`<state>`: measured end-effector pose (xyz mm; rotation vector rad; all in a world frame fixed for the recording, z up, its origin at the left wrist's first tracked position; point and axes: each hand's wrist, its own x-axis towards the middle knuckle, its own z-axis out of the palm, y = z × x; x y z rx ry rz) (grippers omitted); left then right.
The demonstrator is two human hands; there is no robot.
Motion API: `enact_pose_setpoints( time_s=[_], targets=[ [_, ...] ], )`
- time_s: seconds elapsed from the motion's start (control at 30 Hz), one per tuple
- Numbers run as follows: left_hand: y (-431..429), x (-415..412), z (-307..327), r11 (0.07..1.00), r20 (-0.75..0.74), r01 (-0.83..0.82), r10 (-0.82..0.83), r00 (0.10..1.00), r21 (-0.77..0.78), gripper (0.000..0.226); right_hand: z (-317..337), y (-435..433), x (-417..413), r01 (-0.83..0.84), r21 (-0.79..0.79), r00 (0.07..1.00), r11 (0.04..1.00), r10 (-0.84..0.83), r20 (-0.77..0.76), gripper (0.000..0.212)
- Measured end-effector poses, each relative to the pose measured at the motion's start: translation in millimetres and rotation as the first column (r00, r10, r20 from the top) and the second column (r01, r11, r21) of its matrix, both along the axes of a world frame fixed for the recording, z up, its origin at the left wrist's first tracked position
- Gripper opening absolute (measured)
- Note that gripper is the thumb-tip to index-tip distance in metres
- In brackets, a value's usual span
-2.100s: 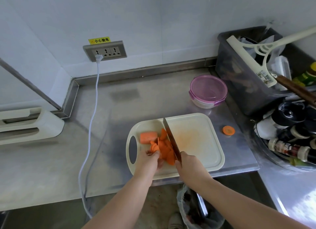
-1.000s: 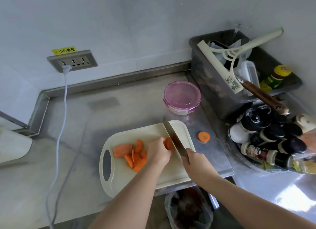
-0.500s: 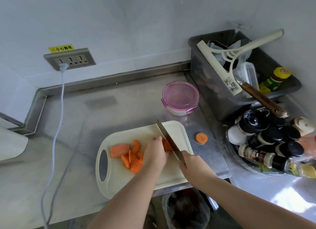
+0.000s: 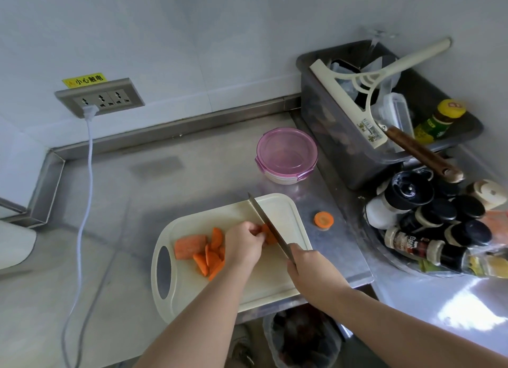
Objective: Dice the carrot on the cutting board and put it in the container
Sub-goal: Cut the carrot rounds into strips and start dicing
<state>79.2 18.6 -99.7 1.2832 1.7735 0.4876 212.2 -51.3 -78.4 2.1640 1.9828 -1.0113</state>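
A cream cutting board [image 4: 277, 282] lies on the steel counter. On its left part sit a thick carrot chunk [image 4: 189, 245] and several half-moon carrot slices [image 4: 210, 259]. My left hand [image 4: 244, 244] pinches a small carrot piece [image 4: 268, 234] against the board. My right hand [image 4: 313, 271] grips the handle of a knife [image 4: 265, 220], whose blade rests against that piece. A round container with a pink lid [image 4: 286, 154] stands behind the board, lid on.
A carrot end [image 4: 324, 219] lies on the counter right of the board. A grey bin [image 4: 384, 114] with a squeegee, and a bowl of spice bottles [image 4: 439, 230], crowd the right side. A white cord [image 4: 82, 202] hangs from the wall socket. A bag-lined waste bin [image 4: 302, 337] stands below the counter edge.
My left hand left the slice pile and carried one piece to the right, next to the blade. The knife stays beside it. The camera view shifted right.
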Motion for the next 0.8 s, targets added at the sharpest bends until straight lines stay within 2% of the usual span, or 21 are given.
enact_pose_setpoints(
  time_s=[0.27, 0.43, 0.47, 0.6, 0.73, 0.8],
  targets=[
    [3, 2, 1, 0.998, -0.043, 0.053, -0.054, 0.998, -0.023, 0.010, -4, 1, 0, -0.015, 0.028, 1.000, 1.000, 0.015, -0.002, 0.024],
    [1, 4, 3, 0.999, -0.005, -0.018, 0.018, 1.000, -0.046, 0.002, -2, -1, -2, -0.030, 0.017, 0.999, 0.999, 0.029, 0.036, 0.026],
    [0, 4, 2, 0.998, 0.017, -0.044, 0.045, 0.999, -0.055, 0.007, -1, -1, -3, -0.042, 0.017, 0.998, 0.999, 0.041, 0.048, 0.027],
    [-3, 4, 3, 0.990, 0.085, -0.106, 0.115, 0.990, -0.096, 0.009, 6, -1, -2, -0.148, -0.005, 0.981, 0.989, 0.147, 0.125, 0.031],
    [-2, 4, 3, 0.983, 0.137, -0.141, 0.157, 0.978, -0.119, 0.015, 27, -1, -7, -0.393, -0.090, 0.853, 0.915, 0.400, 0.335, 0.039],
    [-1, 3, 2, 0.981, 0.141, -0.140, 0.158, 0.977, -0.131, 0.019, 26, 1, -8, -0.404, -0.121, 0.852, 0.907, 0.421, 0.313, 0.037]
  ],
)
